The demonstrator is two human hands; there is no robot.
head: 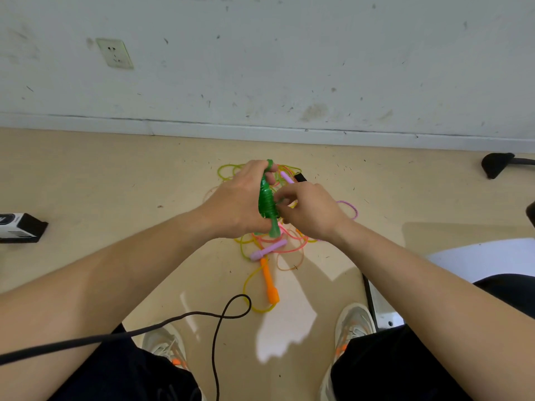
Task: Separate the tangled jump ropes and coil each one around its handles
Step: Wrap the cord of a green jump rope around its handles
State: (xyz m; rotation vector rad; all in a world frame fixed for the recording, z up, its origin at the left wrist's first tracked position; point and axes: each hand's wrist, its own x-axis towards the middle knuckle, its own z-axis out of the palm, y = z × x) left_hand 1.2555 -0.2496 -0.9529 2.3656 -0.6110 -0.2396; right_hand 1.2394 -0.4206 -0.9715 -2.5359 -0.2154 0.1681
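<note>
Holding one green jump rope upright above the floor, the left hand curls around its handles. The right hand pinches the green cord wound there. One tangle lies beneath, showing two lilac handles and one orange handle.

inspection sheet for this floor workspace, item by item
surface: beige floor, dark specks scattered.
job's things: green plastic jump rope wound round its handles, held up; lilac handle and orange handle lie in a tangle of thin yellow, pink and purple ropes.
clutter: black-and-white box at left edge.
grippers: left hand grips the green handles; right hand pinches the coil.
cables: black cable loops between the white shoes.
surroundings: scuffed white wall with socket; black chair foot far right.
</note>
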